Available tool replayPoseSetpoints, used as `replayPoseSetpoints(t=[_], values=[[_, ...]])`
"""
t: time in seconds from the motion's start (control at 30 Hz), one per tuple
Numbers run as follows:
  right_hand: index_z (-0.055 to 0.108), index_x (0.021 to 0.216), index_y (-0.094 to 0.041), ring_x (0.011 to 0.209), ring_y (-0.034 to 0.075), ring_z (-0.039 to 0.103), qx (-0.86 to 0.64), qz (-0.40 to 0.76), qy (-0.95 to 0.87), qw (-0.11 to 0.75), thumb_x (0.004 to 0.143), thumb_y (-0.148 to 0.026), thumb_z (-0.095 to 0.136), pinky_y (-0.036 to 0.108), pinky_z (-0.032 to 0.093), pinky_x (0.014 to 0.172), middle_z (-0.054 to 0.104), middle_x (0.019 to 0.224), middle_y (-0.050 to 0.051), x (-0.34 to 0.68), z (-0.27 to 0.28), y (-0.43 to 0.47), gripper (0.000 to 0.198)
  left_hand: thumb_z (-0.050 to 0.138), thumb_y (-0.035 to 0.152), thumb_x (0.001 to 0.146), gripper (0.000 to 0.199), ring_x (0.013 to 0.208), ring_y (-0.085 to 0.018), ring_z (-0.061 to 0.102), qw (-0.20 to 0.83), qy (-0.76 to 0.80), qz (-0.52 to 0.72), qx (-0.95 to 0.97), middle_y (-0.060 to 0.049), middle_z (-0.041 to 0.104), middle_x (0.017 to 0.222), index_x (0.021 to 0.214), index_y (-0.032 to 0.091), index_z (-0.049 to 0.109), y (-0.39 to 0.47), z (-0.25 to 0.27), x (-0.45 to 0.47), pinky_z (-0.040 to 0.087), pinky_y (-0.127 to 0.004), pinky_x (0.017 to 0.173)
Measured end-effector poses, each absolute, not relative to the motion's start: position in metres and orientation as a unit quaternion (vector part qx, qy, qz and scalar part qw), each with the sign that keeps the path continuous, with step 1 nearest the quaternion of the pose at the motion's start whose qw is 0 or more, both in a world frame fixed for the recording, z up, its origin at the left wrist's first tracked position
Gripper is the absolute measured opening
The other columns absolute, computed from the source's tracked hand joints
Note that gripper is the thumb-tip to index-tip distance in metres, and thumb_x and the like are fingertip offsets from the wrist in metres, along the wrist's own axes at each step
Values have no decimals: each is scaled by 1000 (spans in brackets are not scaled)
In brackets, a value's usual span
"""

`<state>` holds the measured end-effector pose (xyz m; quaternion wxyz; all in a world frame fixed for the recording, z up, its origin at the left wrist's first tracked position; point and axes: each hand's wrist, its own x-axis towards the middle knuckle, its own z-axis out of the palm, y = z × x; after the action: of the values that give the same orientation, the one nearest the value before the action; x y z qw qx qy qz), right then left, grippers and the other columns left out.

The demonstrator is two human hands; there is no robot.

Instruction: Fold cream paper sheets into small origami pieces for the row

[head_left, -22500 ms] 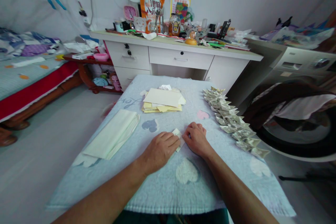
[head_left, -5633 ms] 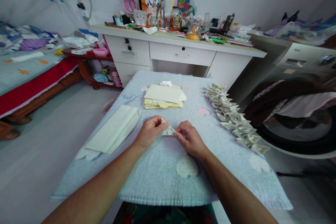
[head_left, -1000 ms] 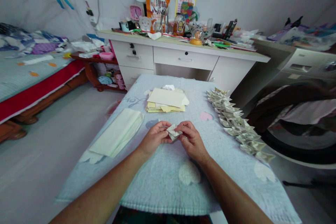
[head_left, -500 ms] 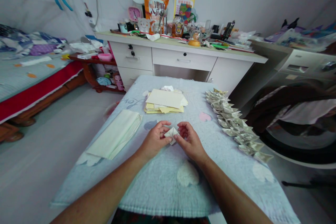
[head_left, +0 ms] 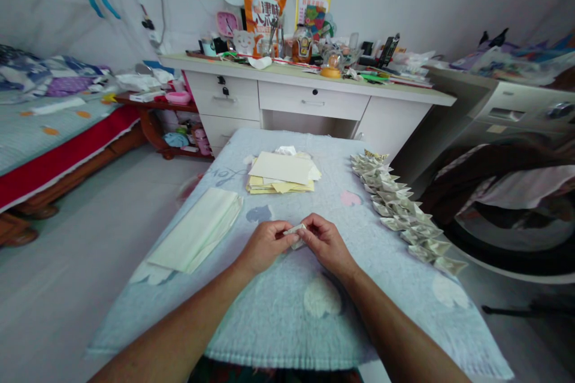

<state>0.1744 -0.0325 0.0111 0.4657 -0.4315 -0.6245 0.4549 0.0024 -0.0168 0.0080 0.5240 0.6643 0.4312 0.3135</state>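
Observation:
A small folded piece of paper is held between both hands, above the middle of the cloth-covered table. My left hand pinches its left side between thumb and fingers. On the other side, my right hand grips the right edge, its thumb over the paper. Fingers cover much of the fold. Beyond the hands lies a stack of cream and yellow paper sheets. To the left rests a folded pale green paper bundle. Folded paper boats stand in a long row on the right.
A white desk crowded with jars and an orange bag stands behind the table. At the right is a washing machine with cloth hanging from its door opening. A bed is at the left.
The folded paper has turned from a flat diamond facing up to a tilted, narrower shape. My fingers have closed in on it from both sides. The view has shifted slightly.

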Motion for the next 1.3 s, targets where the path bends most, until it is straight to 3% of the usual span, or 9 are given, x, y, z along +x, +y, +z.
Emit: replayPoseSetpoints(t=[0.17, 0.4, 0.63, 0.8, 0.87, 1.0, 1.07, 1.3], values=[[60, 75, -17, 64, 11, 47, -434, 429, -644, 460, 85, -33, 61, 23, 37, 62, 53, 68, -2, 175, 14, -33, 18, 60, 41, 81, 33, 50, -7, 37, 484, 437, 308, 692, 5, 42, 53, 63, 13, 59, -18, 11, 4, 25, -20, 47], [61, 73, -18, 67, 12, 49, -441, 408, -650, 465, 86, -33, 59, 24, 37, 64, 53, 68, -2, 180, 16, -34, 20, 61, 33, 80, 20, 65, -11, 52, 485, 408, 347, 692, 1, 60, 71, 82, 13, 66, -18, 13, 5, 39, -21, 60], [59, 86, -17, 66, 12, 48, -420, 477, -628, 449, 84, -37, 62, 24, 38, 62, 54, 73, -1, 177, 17, -35, 20, 60, 34, 81, 22, 57, -10, 46, 512, 418, 380, 647, 2, 53, 61, 75, 12, 64, -15, 12, 0, 35, -21, 55], [48, 90, -22, 64, 11, 47, -405, 518, -581, 479, 81, -35, 66, 23, 37, 59, 50, 72, -4, 176, 11, -34, 24, 59, 27, 80, 21, 58, -11, 50, 560, 401, 417, 593, 4, 54, 64, 98, 16, 56, -15, 11, 1, 37, -21, 56], [45, 86, -22, 62, 11, 44, -414, 506, -580, 486, 81, -32, 64, 22, 35, 57, 47, 70, -5, 177, 9, -33, 22, 57, 24, 81, 19, 62, -11, 53, 561, 398, 422, 590, 4, 55, 68, 98, 18, 50, -16, 10, 2, 38, -21, 58], [48, 77, -20, 61, 11, 42, -459, 433, -632, 450, 83, -25, 56, 23, 34, 58, 46, 67, -5, 181, 7, -32, 11, 51, 21, 83, 3, 66, -12, 52, 487, 416, 385, 664, 4, 53, 71, 85, 19, 51, -18, 10, 3, 38, -22, 62], [51, 81, -20, 65, 12, 46, -472, 399, -660, 426, 82, -20, 51, 24, 36, 62, 50, 70, -3, 185, 10, -32, 1, 48, 21, 84, 5, 66, -12, 52, 445, 428, 350, 704, 4, 53, 69, 85, 19, 52, -20, 12, 2, 38, -22, 62], [58, 96, -19, 89, 20, 50, -523, 248, -760, 294, 67, -9, 53, 35, 34, 85, 60, 88, 2, 191, 20, -37, 31, 50, 17, 80, 14, 76, -17, 58, 309, 450, 259, 797, 0, 61, 79, 93, 20, 56, -24, 15, 3, 40, -29, 71]])
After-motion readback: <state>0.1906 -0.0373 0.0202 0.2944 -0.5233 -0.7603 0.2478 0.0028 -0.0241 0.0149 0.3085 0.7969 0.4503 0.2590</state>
